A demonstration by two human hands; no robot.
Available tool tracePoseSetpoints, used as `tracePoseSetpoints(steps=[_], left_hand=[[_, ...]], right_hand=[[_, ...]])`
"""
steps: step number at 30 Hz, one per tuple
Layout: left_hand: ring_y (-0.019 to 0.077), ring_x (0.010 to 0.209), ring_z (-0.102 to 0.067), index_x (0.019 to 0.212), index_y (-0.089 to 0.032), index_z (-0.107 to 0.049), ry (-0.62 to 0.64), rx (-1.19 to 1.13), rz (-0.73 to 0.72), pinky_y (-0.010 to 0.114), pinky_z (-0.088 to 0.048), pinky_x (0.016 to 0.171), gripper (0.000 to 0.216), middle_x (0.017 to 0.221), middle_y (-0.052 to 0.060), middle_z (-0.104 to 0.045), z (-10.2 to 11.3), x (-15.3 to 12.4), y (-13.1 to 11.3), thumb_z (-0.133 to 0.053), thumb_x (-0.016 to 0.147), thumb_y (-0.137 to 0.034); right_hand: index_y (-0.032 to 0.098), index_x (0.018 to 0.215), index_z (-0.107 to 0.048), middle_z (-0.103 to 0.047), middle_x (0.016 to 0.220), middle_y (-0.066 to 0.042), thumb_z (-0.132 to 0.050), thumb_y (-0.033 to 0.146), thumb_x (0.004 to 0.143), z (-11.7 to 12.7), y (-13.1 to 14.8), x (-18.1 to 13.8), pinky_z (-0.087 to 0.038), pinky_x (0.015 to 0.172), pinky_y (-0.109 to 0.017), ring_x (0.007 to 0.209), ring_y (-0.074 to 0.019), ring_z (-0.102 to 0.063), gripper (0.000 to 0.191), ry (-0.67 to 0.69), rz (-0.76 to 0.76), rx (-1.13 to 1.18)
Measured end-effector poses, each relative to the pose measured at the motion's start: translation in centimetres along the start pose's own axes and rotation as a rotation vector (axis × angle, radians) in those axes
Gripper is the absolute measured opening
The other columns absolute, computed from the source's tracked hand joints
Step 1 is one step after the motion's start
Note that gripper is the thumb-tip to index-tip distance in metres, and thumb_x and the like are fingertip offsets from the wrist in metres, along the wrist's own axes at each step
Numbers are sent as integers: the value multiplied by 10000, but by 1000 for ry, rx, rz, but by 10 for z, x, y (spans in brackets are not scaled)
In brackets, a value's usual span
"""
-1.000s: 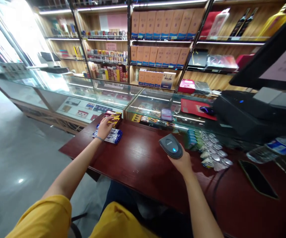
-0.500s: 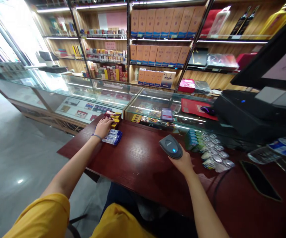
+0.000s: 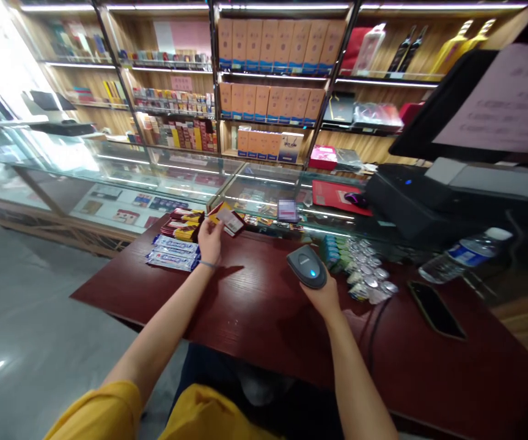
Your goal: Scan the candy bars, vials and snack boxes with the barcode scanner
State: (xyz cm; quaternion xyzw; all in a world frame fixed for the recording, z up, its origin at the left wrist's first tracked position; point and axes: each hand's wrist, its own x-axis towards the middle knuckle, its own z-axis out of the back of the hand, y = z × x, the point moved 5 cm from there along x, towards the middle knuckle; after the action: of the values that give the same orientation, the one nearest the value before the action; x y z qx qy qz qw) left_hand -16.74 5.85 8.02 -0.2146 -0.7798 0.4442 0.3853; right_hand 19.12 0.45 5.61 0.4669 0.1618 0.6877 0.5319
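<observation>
The left hand (image 3: 211, 242) is closed on a pack (image 3: 228, 219), a flat red-and-yellow box held just above the table's far edge with a white label face showing. The right hand (image 3: 322, 297), well apart from it, grips a scanner (image 3: 307, 267): a rounded grey plastic head with a small blue light, raised over the table.

The table (image 3: 255, 305) is dark red wood, glossy, with a fine grain. Just left of the left hand lie a stack (image 3: 182, 223) of like red-and-yellow packs and, nearer, blue-and-white packs (image 3: 173, 253) side by side. Right of the scanner sits a cluster of small foil-topped cups (image 3: 368, 276); beyond them are a flat black phone (image 3: 436, 309) and a clear plastic bottle (image 3: 465, 255) on its side.

Behind the table runs a glass counter (image 3: 163, 177) with goods under its top. Lit wooden shelves (image 3: 273, 67) hold rows of tan boxes. A dark monitor (image 3: 479, 104) stands at the right. The floor (image 3: 16, 318) is grey and shiny.
</observation>
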Motion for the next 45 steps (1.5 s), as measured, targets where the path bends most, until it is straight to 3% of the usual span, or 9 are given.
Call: tracePoseSetpoints(steps=[3,6,9,14,20,31,35,40,45], left_hand=[[128,818,-652,958,-220,-556,56,-367,373,286,-544,774,285,958,3,-662,-52,-40,30,-761,778,-300],[128,840,-675,965,-222,-551,26,-536,585,344,-549,870,278,952,7,-679,-82,-73,51,-761,783,-227],[126,862,-687,940,-217,-543,-19,-596,665,376,-534,934,231,944,7,-692,-90,-88,68,-728,812,-165],[122,896,-696,935,-216,-539,-52,-620,722,380,-529,966,208,946,2,-700,-79,-89,86,-688,832,-113],[141,994,-687,915,-220,-541,-13,-635,686,398,-520,1001,224,1038,18,-700,-78,-86,88,-721,814,-132],[111,823,-682,932,-206,-591,-6,-554,677,343,-545,917,215,898,1,-702,-78,-84,84,-716,777,-124],[146,850,-679,928,-195,-667,73,-342,492,316,-541,871,193,931,24,-708,-80,-79,70,-750,755,-213],[213,885,-669,928,-209,-745,201,58,184,335,-512,904,170,917,48,-727,-98,-82,44,-754,776,-286],[253,982,-634,905,-267,-752,539,183,-12,365,-443,1025,121,954,69,-713,-143,-99,43,-754,787,-290]], right_hand=[[181,1144,-612,-767,879,-84,-709,393,665,6,-1,-1,-588,738,-363,827,-279,-739,533,-9,-23,13],[207,1115,-608,-766,887,-72,-685,371,708,12,7,-1,-579,737,-344,826,-267,-741,446,14,-32,0],[248,1149,-589,-766,910,-43,-676,366,735,14,18,0,-563,711,-318,825,-259,-746,439,51,-38,-69],[294,1222,-550,-767,880,-9,-697,371,756,5,24,0,-509,648,-279,825,-278,-754,495,162,-9,-243],[263,1028,-612,-756,787,-26,-695,437,768,-4,22,-1,-455,603,-277,751,-285,-746,324,252,43,-372],[261,1116,-606,-759,838,-32,-694,362,717,10,13,0,-540,678,-316,813,-290,-748,421,96,-26,-189],[234,1148,-600,-763,892,-47,-709,341,698,25,-2,3,-576,745,-351,872,-268,-735,475,-58,-86,-4],[208,1078,-634,-736,794,-61,-728,354,709,48,-17,7,-593,683,-372,825,-272,-717,408,-233,-152,126],[217,919,-638,-661,630,-27,-711,427,742,64,-24,5,-581,615,-359,686,-245,-680,285,-370,-197,200]])
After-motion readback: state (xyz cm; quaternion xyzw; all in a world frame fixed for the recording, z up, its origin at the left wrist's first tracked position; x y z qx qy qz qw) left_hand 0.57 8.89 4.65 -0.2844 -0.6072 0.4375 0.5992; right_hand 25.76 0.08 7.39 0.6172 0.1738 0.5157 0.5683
